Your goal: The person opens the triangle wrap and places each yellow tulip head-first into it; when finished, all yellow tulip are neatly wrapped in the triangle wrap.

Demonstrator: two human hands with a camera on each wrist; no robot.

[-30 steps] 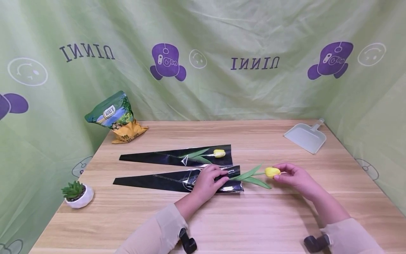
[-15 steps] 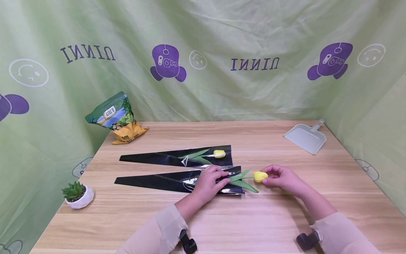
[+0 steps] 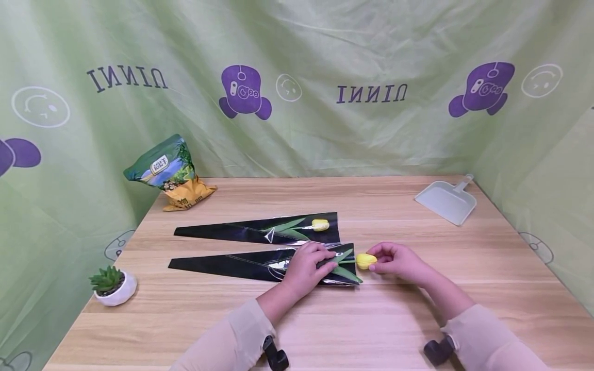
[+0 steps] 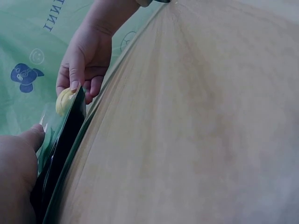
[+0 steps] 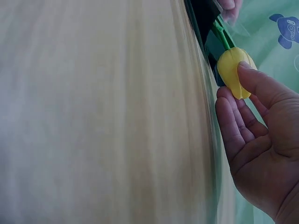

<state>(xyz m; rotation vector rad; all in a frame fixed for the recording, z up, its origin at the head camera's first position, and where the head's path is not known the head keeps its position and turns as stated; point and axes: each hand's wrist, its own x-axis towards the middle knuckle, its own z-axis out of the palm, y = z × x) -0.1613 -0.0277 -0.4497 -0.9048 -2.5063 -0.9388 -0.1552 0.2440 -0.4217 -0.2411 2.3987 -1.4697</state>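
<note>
table (image 3: pixel 399 309): pale wood grain, smooth, matt
sleeve (image 3: pixel 223 264): black film, glossy
tulip (image 3: pixel 365 260): yellow plastic look, smooth
backdrop (image 3: pixel 371 46): green cloth, creased
dustpan (image 3: pixel 446 200): grey plastic, matt

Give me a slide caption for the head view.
Right hand pinches a yellow tulip at the black sleeve mouth, held by the left hand.
</note>
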